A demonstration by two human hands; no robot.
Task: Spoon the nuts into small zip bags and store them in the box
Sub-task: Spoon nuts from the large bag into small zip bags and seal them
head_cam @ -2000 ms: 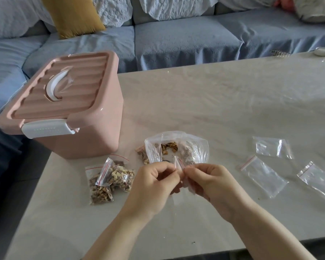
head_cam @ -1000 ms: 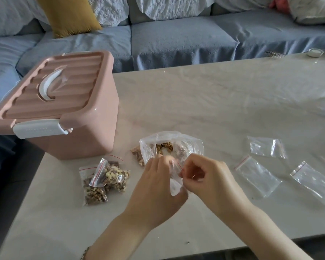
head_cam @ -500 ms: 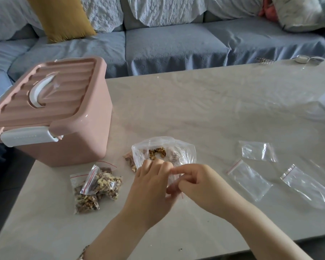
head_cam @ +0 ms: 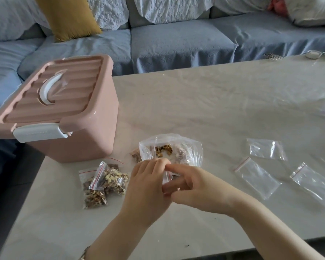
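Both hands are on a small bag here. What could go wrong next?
1. The left hand and right hand only pinch the small bag with fingertips, so it might slip during filling.
2. The big bag of nuts lies just behind the hands; a nudge could scatter nuts.
3. The box is latched shut, so storing needs a free hand.

Filled nut bags [head_cam: 105, 182] lie beside closed pink box [head_cam: 86, 145]; small zip bag [head_cam: 167, 177] pinched.
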